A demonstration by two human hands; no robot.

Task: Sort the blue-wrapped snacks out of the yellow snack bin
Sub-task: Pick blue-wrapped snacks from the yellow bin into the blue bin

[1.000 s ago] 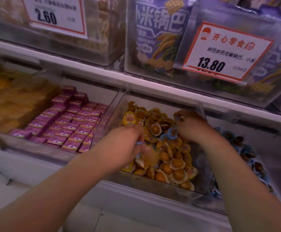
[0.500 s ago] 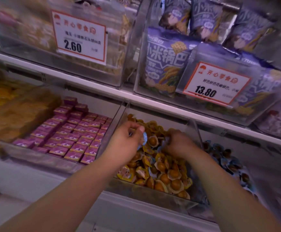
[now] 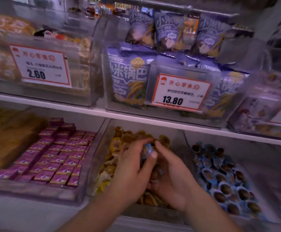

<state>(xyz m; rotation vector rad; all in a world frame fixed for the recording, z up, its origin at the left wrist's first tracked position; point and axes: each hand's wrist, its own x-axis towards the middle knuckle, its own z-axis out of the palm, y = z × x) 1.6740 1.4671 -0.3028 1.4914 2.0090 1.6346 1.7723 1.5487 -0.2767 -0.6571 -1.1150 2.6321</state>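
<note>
Both my hands meet over the yellow snack bin [image 3: 103, 148] on the lower shelf. My left hand [image 3: 129, 171] pinches a blue-wrapped snack [image 3: 147, 150] between thumb and fingertips, just above the yellow-wrapped snacks [image 3: 114, 144]. My right hand [image 3: 170, 174] lies cupped beside it, fingers curled, index tip near the same snack; whether it grips anything I cannot tell. The blue snack bin [image 3: 220, 178] adjoins on the right, pink boxes [image 3: 56, 158] on the left.

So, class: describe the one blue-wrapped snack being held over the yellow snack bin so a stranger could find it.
Find the 13.80 price tag; below it sits the yellow snack bin. Above its heap, the left hand pinches a blue-wrapped snack: the only blue piece among yellow wrappers.
</note>
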